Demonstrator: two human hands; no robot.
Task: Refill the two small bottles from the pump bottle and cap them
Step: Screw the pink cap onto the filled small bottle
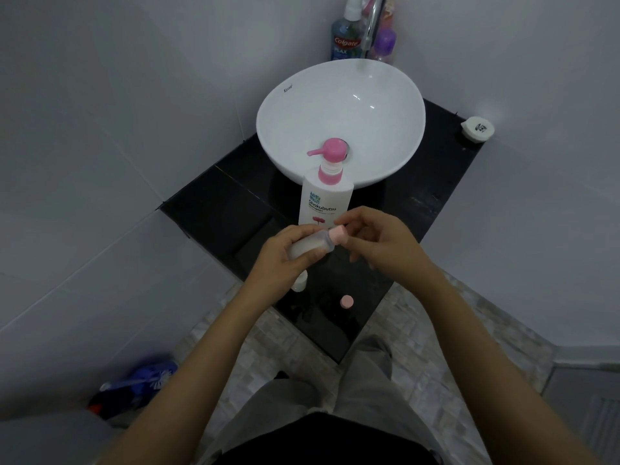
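My left hand (280, 260) grips a small clear bottle (312, 245) holding white liquid, tilted with its neck to the right. A pink cap (337, 235) sits on that neck, pinched by the thumb and fingers of my right hand (379, 241). Behind my hands stands the white pump bottle (324, 199) with a pink pump head, spout pointing left. The second small bottle (299, 282) stands uncapped on the black counter, partly hidden under my left wrist. A loose pink cap (346, 301) lies on the counter near the front edge.
A white basin (292, 105) sits on the black counter (214, 209). Behind it are a mouthwash bottle (345, 38), a purple bottle (385, 45) and a tap. A white round container (477, 129) sits at the counter's right corner. A toilet brush (147, 377) lies on the floor at left.
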